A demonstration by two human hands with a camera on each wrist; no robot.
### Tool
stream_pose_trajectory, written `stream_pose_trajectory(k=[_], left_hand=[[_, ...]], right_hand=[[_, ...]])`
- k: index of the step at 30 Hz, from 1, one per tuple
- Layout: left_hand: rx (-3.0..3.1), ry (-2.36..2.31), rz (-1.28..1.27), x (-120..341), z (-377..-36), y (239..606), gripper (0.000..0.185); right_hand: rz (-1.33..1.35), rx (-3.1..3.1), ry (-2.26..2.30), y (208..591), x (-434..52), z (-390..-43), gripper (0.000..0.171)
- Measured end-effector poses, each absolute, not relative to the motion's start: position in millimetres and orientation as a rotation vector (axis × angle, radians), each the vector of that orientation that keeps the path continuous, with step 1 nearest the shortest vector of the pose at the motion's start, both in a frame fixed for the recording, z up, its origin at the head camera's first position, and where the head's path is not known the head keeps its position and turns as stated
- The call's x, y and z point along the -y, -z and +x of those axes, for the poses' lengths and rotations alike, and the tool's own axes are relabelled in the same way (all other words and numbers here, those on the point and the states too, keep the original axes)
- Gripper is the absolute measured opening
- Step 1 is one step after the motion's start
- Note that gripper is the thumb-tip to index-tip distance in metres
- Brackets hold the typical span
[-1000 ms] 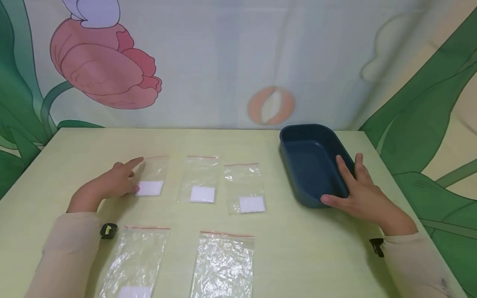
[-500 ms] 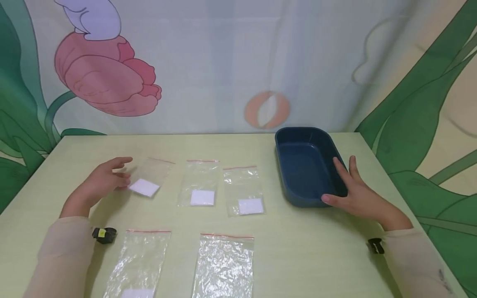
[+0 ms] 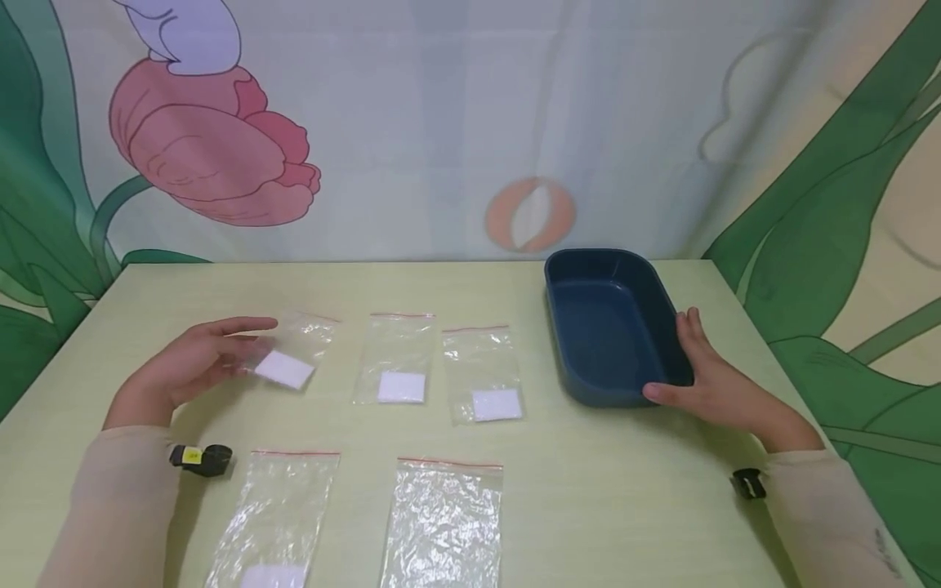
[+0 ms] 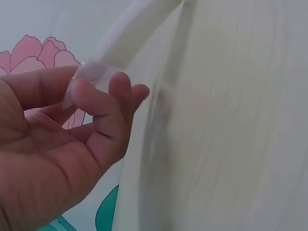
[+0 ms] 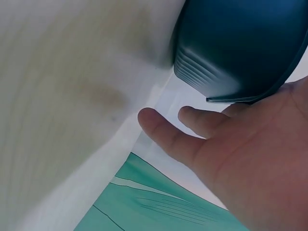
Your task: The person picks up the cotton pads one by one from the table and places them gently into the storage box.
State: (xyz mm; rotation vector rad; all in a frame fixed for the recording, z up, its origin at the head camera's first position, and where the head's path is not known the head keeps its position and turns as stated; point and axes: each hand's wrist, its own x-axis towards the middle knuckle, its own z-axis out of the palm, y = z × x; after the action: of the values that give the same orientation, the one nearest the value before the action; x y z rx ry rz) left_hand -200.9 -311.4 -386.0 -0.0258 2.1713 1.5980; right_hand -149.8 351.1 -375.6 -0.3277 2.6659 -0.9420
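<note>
Pale surface (image 3: 603, 498), flowery cloth (image 3: 412, 139) hung at 12; bag (image 3: 291, 359) pinched by left hand (image 3: 187, 358), 10ish, tray (image 3: 613, 339) touched by straight-fingered right hand (image 3: 724, 392), 2ish.

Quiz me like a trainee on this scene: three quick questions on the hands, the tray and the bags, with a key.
1. True or false: the right hand touches the blue tray.
2. Multiple choice: what does the left hand pinch?
A) the blue tray
B) a clear bag
C) the right hand
3. Count: how many clear bags show in the head view?

Key
1. True.
2. B.
3. Five: three far bags and two near bags.
</note>
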Motion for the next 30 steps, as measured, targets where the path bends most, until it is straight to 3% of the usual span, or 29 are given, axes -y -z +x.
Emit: stream_pose_trajectory(k=[19, 30], left_hand=[[-2.234, -1.442, 0.183, 294.6, -197.5, 380.9, 0.054], [-2.553, -1.229, 0.108, 277.6, -194.2, 365.4, 0.052]], right_hand=[[-0.323, -2.682, 0.915, 373.3, -348.0, -147.2, 0.119], [-0.305, -2.678, 0.920, 372.8, -347.1, -147.3, 0.118]])
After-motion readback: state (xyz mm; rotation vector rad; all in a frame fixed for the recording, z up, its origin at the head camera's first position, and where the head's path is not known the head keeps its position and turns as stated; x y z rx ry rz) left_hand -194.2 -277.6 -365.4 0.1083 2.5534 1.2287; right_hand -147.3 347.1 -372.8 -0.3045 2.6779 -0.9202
